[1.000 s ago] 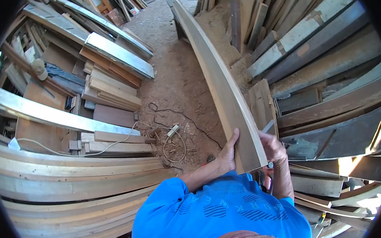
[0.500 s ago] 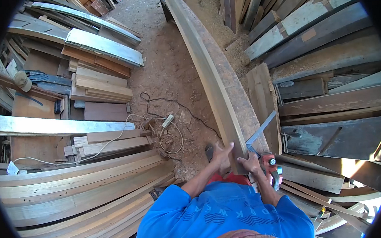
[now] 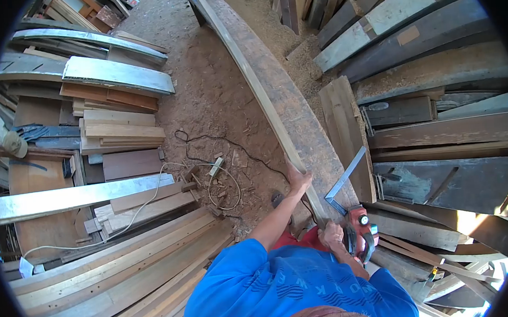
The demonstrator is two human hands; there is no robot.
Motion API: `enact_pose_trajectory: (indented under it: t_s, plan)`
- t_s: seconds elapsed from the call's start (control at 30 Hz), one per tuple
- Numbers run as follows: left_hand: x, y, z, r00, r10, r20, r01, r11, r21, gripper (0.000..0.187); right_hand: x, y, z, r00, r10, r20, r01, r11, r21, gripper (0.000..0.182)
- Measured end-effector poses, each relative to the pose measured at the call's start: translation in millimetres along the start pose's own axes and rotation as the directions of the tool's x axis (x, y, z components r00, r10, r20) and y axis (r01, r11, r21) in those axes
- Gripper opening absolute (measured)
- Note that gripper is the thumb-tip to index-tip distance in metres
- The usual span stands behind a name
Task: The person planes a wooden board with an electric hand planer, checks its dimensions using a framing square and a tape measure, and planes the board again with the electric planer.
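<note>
A long wooden board [image 3: 255, 88] runs along the left edge of the workbench [image 3: 288, 104], its narrow side turned up. My left hand [image 3: 299, 180] is wrapped round it a little way from the near end. At that near end my right hand [image 3: 332, 235] is closed on the board, its fingertips partly hidden. Just right of my right hand stands a red electric planer [image 3: 360, 224] on the bench's near end. A metal try square [image 3: 346, 181] lies close by, its blade reaching past the bench's right edge.
Stacked planks [image 3: 125, 247] fill the left side. More timber [image 3: 423, 78] leans and lies along the right. On the sandy floor are a white extension socket [image 3: 216, 166] with its cord, a dark cable [image 3: 229, 140] and wood offcuts. A loose board [image 3: 345, 135] stands beside the bench.
The board has turned from its broad face to its narrow side. My left hand has slid farther along it, and my right hand has closed round the near end. The view has shifted slightly.
</note>
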State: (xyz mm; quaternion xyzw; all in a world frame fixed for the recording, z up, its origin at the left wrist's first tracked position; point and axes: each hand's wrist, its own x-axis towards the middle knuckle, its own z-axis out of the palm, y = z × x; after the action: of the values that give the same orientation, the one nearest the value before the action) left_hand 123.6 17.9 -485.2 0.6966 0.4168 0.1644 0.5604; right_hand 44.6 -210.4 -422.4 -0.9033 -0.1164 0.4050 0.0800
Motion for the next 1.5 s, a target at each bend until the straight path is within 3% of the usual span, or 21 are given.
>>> enact_pose_trajectory:
  t_s: [0.13, 0.43, 0.5, 0.53, 0.63, 0.7, 0.73, 0.77, 0.8, 0.83, 0.9, 0.93, 1.03, 1.1, 1.17, 1.23, 1.3, 1.37, 1.43, 1.47, 1.5]
  plan:
    - [47.9, 1.1, 10.6, 0.999, 0.027, -0.028, -0.030, 0.995, -0.093, 0.117, 31.8, -15.8, -5.5, 0.963, -0.120, -0.243, 0.127, 0.992, 0.012, 0.040]
    - [186.3, 34.9, 0.3, 0.999, 0.004, 0.042, 0.005, 0.979, -0.204, 0.112, 85.9, -89.1, -88.3, 0.949, -0.216, -0.228, 0.237, 0.969, 0.067, 0.058]
    - [182.0, 42.4, -0.1, 1.000, 0.006, 0.015, -0.004, 0.984, -0.176, 0.111, 70.0, -61.1, -112.7, 0.908, -0.231, -0.349, 0.348, 0.881, 0.320, 0.054]
    - [180.5, 47.2, -1.2, 1.000, 0.010, -0.002, -0.010, 0.986, -0.165, 0.111, 59.7, -37.9, -122.5, 0.876, -0.191, -0.443, 0.354, 0.878, 0.322, 0.050]
    - [191.2, 31.5, 1.7, 0.998, 0.067, -0.003, -0.067, 0.986, -0.153, 0.108, 16.1, 33.3, -138.3, 0.742, 0.155, -0.652, 0.170, 0.897, 0.407, 0.044]
    - [181.0, 49.2, -5.4, 0.998, 0.066, -0.014, -0.067, 0.996, -0.062, 0.106, -3.8, 122.5, -105.3, 0.592, 0.025, -0.806, 0.142, 0.981, 0.135, 0.040]
    - [182.3, 42.9, -5.7, 0.994, 0.111, -0.014, -0.111, 0.994, 0.001, 0.105, -20.7, 148.7, -91.5, 0.720, 0.149, -0.678, 0.036, 0.967, 0.251, 0.039]
    - [171.9, 58.9, -13.0, 0.999, 0.033, -0.009, -0.032, 0.998, 0.059, 0.103, -38.6, 173.8, -74.8, 0.811, 0.273, -0.518, -0.090, 0.932, 0.351, 0.038]
    - [164.9, 78.6, -18.5, 0.999, -0.036, -0.006, 0.037, 0.992, 0.119, 0.102, -47.1, 213.7, -39.0, 0.886, 0.158, -0.436, 0.047, 0.904, 0.424, 0.041]
    - [164.1, 72.4, -17.1, 1.000, -0.002, -0.015, 0.004, 0.992, 0.125, 0.101, -64.5, 209.5, -36.1, 0.975, 0.206, -0.086, -0.059, 0.610, 0.791, 0.068]
    - [156.5, 52.9, -17.9, 0.997, 0.071, -0.041, -0.064, 0.987, 0.146, 0.101, -80.1, 212.0, 2.8, 0.933, 0.263, -0.245, -0.110, 0.859, 0.500, 0.075]
    - [144.2, 41.6, -20.1, 0.997, 0.064, 0.053, -0.071, 0.989, 0.130, 0.099, -88.8, 192.4, -2.5, 0.898, 0.274, -0.344, -0.089, 0.879, 0.469, 0.076]
    - [73.7, -5.9, -15.6, 0.972, 0.105, 0.209, -0.130, 0.985, 0.110, 0.096, -66.0, 216.3, 19.4, 0.921, 0.310, -0.237, -0.111, 0.791, 0.601, 0.050]
    - [-7.2, 3.7, -16.3, 0.953, -0.071, 0.295, 0.032, 0.990, 0.135, 0.097, -56.0, 223.2, 16.0, 0.951, 0.269, -0.154, -0.093, 0.722, 0.685, 0.041]
    - [-76.0, -21.6, -8.2, 0.940, -0.070, 0.335, 0.042, 0.995, 0.091, 0.088, -55.6, 216.8, 9.1, 0.967, 0.199, -0.158, -0.022, 0.685, 0.728, 0.033]
    - [-125.8, -33.1, -14.9, 0.737, -0.170, 0.654, 0.165, 0.984, 0.069, 0.078, -63.7, 194.8, 0.4, 0.957, 0.197, -0.215, 0.065, 0.576, 0.815, 0.026]
    - [-185.2, -26.7, -30.4, 0.729, -0.172, 0.662, -0.182, 0.884, 0.430, 0.065, -89.3, 153.6, -39.0, 0.963, 0.252, -0.093, -0.048, 0.502, 0.863, 0.022]
    - [-209.5, -41.2, -39.0, 0.425, -0.340, 0.839, -0.105, 0.902, 0.419, 0.072, -108.2, 131.5, -59.1, 0.954, 0.289, -0.074, -0.070, 0.459, 0.886, 0.019]
    - [-240.0, -67.5, -39.9, 0.374, -0.210, 0.903, -0.406, 0.839, 0.363, 0.071, -121.5, 118.2, -65.7, 0.939, 0.301, -0.164, 0.008, 0.458, 0.889, 0.019]
    - [-244.4, -78.6, -33.9, 0.199, -0.158, 0.967, -0.468, 0.852, 0.236, 0.072, -134.0, 100.7, -81.1, 0.947, 0.278, -0.160, 0.049, 0.367, 0.929, 0.024]
    - [-244.5, -83.6, -27.7, 0.017, -0.106, 0.994, -0.513, 0.853, 0.100, 0.073, -130.9, 103.9, -75.2, 0.943, 0.274, -0.188, 0.074, 0.378, 0.923, 0.031]
